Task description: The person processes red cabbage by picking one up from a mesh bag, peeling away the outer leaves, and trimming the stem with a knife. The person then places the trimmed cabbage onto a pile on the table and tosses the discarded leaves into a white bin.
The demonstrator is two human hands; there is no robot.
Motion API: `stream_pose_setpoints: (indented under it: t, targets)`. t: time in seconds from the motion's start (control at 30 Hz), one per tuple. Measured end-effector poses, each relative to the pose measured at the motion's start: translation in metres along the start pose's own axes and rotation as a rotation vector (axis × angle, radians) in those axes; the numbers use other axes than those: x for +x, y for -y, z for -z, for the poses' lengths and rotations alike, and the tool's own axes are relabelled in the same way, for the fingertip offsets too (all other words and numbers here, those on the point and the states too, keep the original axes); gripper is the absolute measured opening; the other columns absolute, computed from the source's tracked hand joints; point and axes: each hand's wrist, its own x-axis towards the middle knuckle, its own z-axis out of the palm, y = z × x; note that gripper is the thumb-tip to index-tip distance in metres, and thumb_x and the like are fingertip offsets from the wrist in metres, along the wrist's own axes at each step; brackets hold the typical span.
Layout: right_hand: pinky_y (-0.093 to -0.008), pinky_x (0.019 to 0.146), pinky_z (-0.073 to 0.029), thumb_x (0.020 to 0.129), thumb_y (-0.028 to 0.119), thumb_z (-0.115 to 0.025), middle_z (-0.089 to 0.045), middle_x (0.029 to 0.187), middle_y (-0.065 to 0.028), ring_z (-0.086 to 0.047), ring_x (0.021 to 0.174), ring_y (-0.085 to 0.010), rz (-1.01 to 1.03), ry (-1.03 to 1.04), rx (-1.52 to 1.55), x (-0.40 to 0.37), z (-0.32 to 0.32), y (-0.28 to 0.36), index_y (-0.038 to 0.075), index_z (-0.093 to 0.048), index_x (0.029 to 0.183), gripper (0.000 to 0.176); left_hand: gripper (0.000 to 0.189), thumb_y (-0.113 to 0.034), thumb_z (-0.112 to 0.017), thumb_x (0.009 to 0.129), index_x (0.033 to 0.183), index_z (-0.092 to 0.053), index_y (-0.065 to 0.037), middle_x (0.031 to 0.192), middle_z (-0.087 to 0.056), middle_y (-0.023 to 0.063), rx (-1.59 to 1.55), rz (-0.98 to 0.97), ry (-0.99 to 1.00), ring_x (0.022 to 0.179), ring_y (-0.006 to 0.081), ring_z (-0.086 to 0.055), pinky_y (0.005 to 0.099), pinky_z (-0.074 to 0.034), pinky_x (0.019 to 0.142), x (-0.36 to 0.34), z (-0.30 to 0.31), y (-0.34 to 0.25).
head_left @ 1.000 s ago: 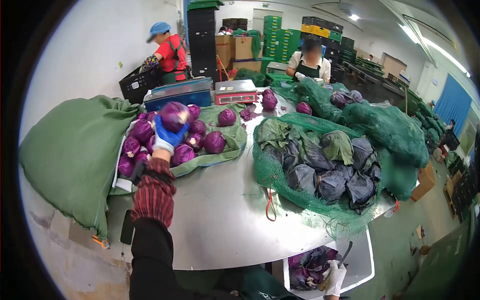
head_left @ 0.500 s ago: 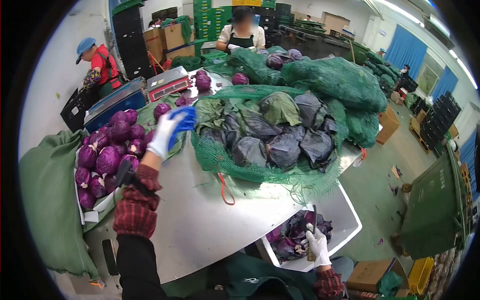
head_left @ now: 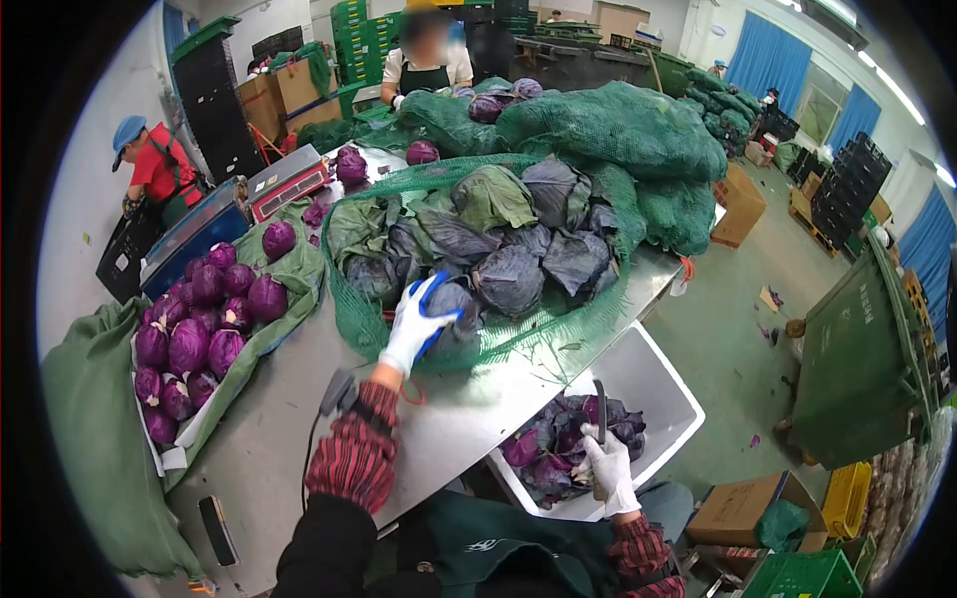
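Now we touch a dark cabbage at the near side of the green net bag with our left hand, fingers spread; whether it grips, we cannot tell. Our right hand wraps around a knife above a white bin.

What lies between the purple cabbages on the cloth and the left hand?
In the head view: the cloth, a bare strip of metal tabletop, then the edge of the green net.
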Motion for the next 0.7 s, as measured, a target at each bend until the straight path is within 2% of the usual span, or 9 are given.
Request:
stream_pose_setpoints:
  t: [0.2, 0.27, 0.33, 0.4, 0.43, 0.53, 0.63, 0.67, 0.7]
  targets:
    - [-0.0226, 0.048, -0.042, 0.084, 0.017, -0.064, -0.052, 0.066, 0.0007, -0.050, 0.051, -0.0051, 0.177, 0.168, 0.004, 0.004, -0.057, 0.090, 0.004, -0.058, 0.123, 0.042, 0.088, -0.019, -0.087, 0.055, 0.134, -0.049, -0.011, 0.140, -0.039, 0.0138, -0.230, -0.040, -0.205, 0.130, 0.0314, -0.039, 0.0412, -0.032, 0.110, -0.101, 0.015, -0.006]
    - [-0.0274, 0.066, -0.050, 0.081, 0.021, -0.070, -0.063, 0.090, -0.0115, -0.063, 0.076, -0.0154, 0.258, 0.229, -0.241, 0.024, -0.082, 0.097, 0.006, -0.051, 0.133, 0.058, 0.086, -0.015, -0.086, 0.055, 0.133, -0.050, -0.012, 0.143, -0.036, 0.0139, -0.210, -0.106, -0.223, 0.132, 0.0311, -0.037, 0.0419, -0.031, 0.110, -0.124, 0.017, -0.007]
    - [-0.0319, 0.091, -0.046, 0.075, 0.031, -0.076, -0.053, 0.129, -0.0228, -0.056, 0.114, -0.0276, 0.531, 0.270, -0.357, 0.038, -0.117, 0.108, 0.009, -0.031, 0.146, 0.087, 0.087, -0.009, -0.085, 0.055, 0.133, -0.048, -0.016, 0.146, -0.032, 0.0139, -0.436, -0.152, -0.231, 0.134, 0.0307, -0.034, 0.0439, -0.032, 0.110, -0.142, 0.007, 0.012]
    - [-0.0323, 0.097, -0.043, 0.068, 0.026, -0.083, -0.047, 0.136, -0.0186, -0.050, 0.121, -0.0247, 0.646, 0.162, -0.457, 0.070, -0.158, 0.086, 0.007, -0.016, 0.150, 0.108, 0.087, -0.004, -0.083, 0.056, 0.134, -0.046, -0.018, 0.147, -0.031, 0.0131, -0.373, -0.168, -0.228, 0.134, 0.0305, -0.034, 0.0434, -0.032, 0.109, -0.154, 0.011, 0.014]
    - [-0.0337, 0.113, -0.025, 0.065, 0.027, -0.085, -0.024, 0.152, -0.0199, -0.026, 0.140, -0.0256, 0.433, 0.348, -0.371, 0.072, -0.161, 0.103, 0.006, -0.011, 0.150, 0.114, 0.087, -0.004, -0.083, 0.056, 0.134, -0.046, -0.018, 0.147, -0.031, 0.0131, -0.371, -0.167, -0.226, 0.134, 0.0305, -0.034, 0.0434, -0.032, 0.109, -0.160, 0.012, 0.014]
    - [-0.0305, 0.084, -0.048, 0.069, 0.026, -0.083, -0.063, 0.115, -0.0167, -0.061, 0.095, -0.0239, 0.264, 0.541, -0.311, 0.073, -0.175, 0.127, 0.002, -0.037, 0.141, 0.089, 0.085, 0.004, -0.077, 0.062, 0.137, -0.042, -0.014, 0.146, -0.031, 0.0109, -0.519, -0.263, -0.176, 0.132, 0.0264, -0.036, 0.0406, -0.037, 0.107, -0.166, 0.019, 0.005]
    - [-0.0286, 0.065, -0.048, 0.074, 0.024, -0.080, -0.066, 0.085, -0.0060, -0.056, 0.066, -0.0163, 0.247, 0.564, -0.112, 0.062, -0.205, 0.119, -0.002, -0.055, 0.122, 0.059, 0.057, -0.001, -0.063, 0.085, 0.137, -0.039, -0.004, 0.135, -0.045, 0.0080, -0.949, 0.251, -0.317, 0.123, 0.0203, -0.045, 0.0334, -0.040, 0.101, -0.161, 0.033, -0.044]
    - [-0.0283, 0.059, -0.045, 0.080, 0.022, -0.075, -0.062, 0.075, -0.0029, -0.052, 0.061, -0.0139, 0.812, 0.376, -0.105, 0.055, -0.225, 0.102, -0.002, -0.062, 0.101, 0.034, 0.050, -0.004, -0.060, 0.089, 0.136, -0.041, -0.002, 0.128, -0.052, 0.0087, -0.807, 0.231, -0.287, 0.117, 0.0196, -0.050, 0.0335, -0.041, 0.100, -0.159, 0.031, -0.025]
    - [-0.0282, 0.058, -0.044, 0.082, 0.020, -0.073, -0.061, 0.072, -0.0028, -0.052, 0.061, -0.0131, 0.886, 0.343, -0.260, 0.034, -0.227, 0.111, -0.002, -0.062, 0.093, 0.028, 0.044, -0.003, -0.058, 0.089, 0.132, -0.045, -0.001, 0.125, -0.054, 0.0092, -0.839, 0.317, -0.279, 0.113, 0.0190, -0.052, 0.0333, -0.042, 0.097, -0.158, 0.038, -0.026]
